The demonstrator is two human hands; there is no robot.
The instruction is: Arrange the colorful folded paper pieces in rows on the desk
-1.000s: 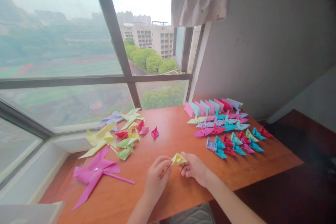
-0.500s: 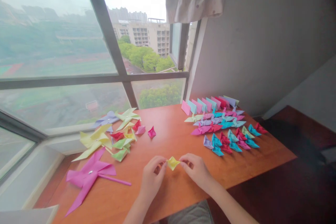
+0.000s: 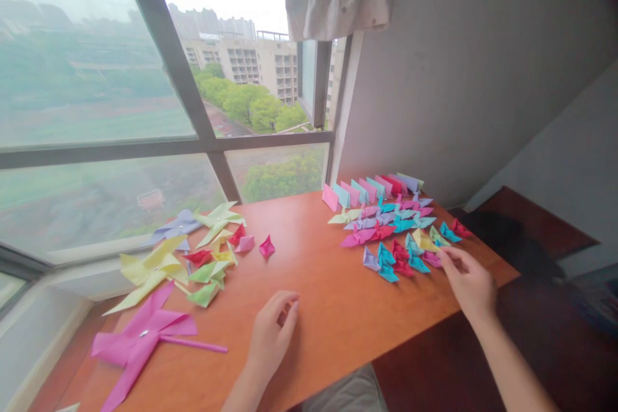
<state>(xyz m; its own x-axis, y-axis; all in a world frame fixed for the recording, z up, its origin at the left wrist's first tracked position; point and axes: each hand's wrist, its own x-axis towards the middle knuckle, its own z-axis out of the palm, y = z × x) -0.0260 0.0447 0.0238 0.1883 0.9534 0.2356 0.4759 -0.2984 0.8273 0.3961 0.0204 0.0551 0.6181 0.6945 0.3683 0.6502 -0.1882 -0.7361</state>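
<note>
My right hand (image 3: 467, 282) pinches the tip of a yellow folded paper boat (image 3: 425, 241) among the rows of small paper boats at the table's right side. Blue boats (image 3: 386, 262), red boats (image 3: 402, 257) and a lilac boat (image 3: 371, 259) sit around it. Beneath my fingers a pink boat (image 3: 431, 259) is partly covered. Near the table's front middle, my left hand (image 3: 271, 328) rests with its fingers curled and thumb near the index finger; nothing shows in it.
Paper pinwheels, including a magenta pinwheel (image 3: 143, 335) and a yellow pinwheel (image 3: 155, 267), lie at left beside green folded pieces (image 3: 207, 283). A pink folded piece (image 3: 266, 246) stands alone. Behind the boats are paper cranes (image 3: 374, 232) and upright folded papers (image 3: 360, 192). A window borders the wooden table (image 3: 318, 315).
My right hand has carried the yellow boat from the front middle to the rows at the right. My left hand has let go of it. The view has shifted right.
</note>
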